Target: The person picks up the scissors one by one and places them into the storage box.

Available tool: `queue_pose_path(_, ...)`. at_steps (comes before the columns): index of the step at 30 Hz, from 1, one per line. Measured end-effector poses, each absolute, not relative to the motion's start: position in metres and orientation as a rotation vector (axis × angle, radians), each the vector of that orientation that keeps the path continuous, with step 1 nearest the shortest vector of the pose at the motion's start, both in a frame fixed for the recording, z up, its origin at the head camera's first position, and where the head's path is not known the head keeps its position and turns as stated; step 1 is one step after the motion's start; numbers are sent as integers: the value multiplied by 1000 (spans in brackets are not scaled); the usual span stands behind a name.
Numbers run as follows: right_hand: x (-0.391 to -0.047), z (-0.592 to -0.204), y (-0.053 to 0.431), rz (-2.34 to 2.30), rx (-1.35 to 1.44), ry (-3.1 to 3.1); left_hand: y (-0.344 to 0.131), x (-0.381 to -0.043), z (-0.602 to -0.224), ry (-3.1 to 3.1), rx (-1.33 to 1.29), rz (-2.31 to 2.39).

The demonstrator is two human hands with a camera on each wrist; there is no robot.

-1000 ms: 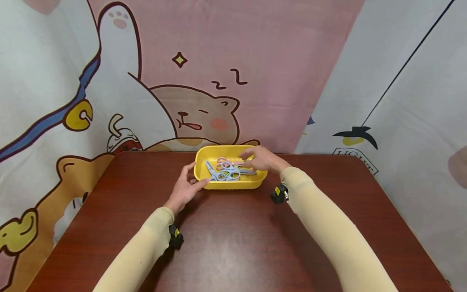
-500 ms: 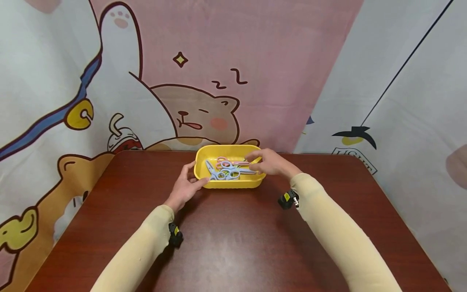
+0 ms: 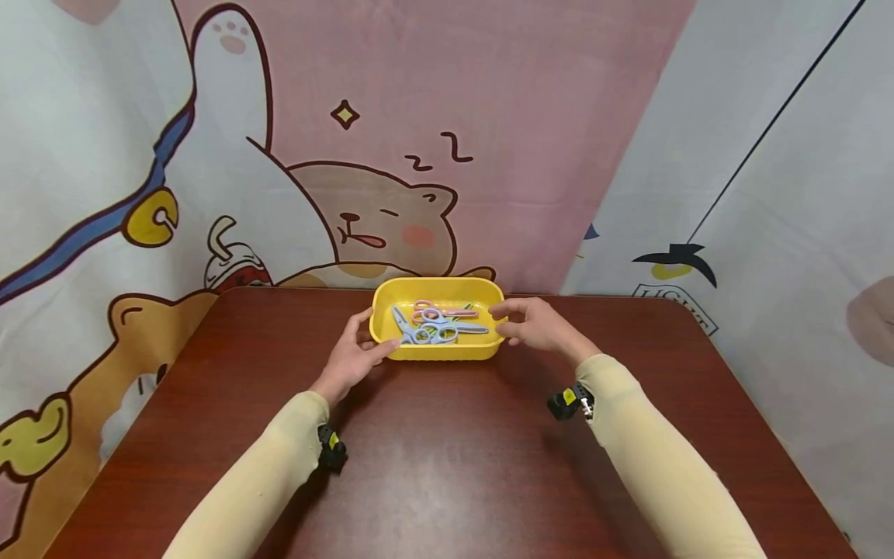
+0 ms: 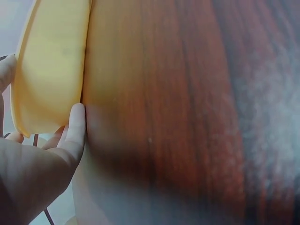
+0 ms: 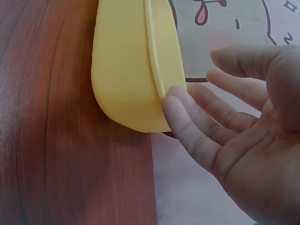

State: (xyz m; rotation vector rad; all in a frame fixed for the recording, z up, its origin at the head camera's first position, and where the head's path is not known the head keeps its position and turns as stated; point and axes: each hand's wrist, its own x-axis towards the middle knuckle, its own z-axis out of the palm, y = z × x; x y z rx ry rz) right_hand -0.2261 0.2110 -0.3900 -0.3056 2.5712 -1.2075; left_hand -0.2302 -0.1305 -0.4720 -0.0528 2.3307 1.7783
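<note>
A yellow plastic basket [image 3: 438,353] stands at the table's far edge. Inside lie light blue scissors [image 3: 469,328] pointing right, another light blue pair [image 3: 401,320] at the left, and pink scissors [image 3: 457,313] behind them. Some green shows beneath the pile. My left hand [image 3: 349,361] holds the basket's left end, thumb at the front corner of the rim; the left wrist view has its fingers [image 4: 75,126] against the outer wall. My right hand [image 3: 539,324] is at the right end, holding nothing, its loosely bent fingers [image 5: 187,126] right at the rim.
The dark red wooden table [image 3: 433,450] stretches in front of the basket. Behind and along the sides hangs a cloth [image 3: 531,155] printed with cartoon animals. A small black camera [image 3: 571,401] is strapped to my right wrist, and another [image 3: 332,449] to my left.
My right hand has drawn back to the right, from over the scissors to the basket's right rim, holding nothing. The left hand stays at the left end.
</note>
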Motion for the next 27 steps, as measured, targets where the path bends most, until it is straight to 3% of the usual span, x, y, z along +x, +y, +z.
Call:
queue_pose_path(11, -220, -391, 225, -1143, -303, 2626, -136, -231, -470, 2352, 7, 1749)
queue_pose_path(27, -209, -378, 237, -873, -411, 2888, -169, -236, -445, 2680, 199, 1276)
